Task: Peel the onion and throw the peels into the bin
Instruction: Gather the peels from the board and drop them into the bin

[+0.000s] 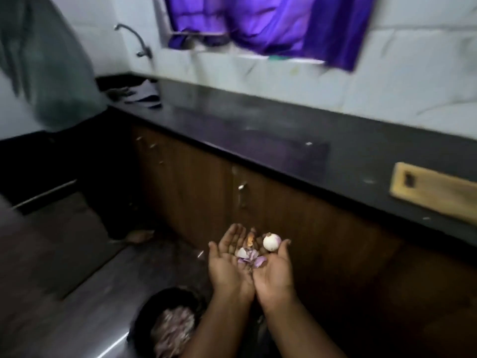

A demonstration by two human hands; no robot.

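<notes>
Two bare hands are held side by side, palms up, like a little bowl. The left hand [228, 257] is open and flat, with purple and white papery onion peels [249, 256] lying where the palms meet. The right hand [275, 267] curls loosely around the small round white peeled onion [271, 241] at its fingertips. The cupping probably keeps the peels from falling. The round black bin [144, 313] sits near and left, below the arms, with peels inside.
</notes>
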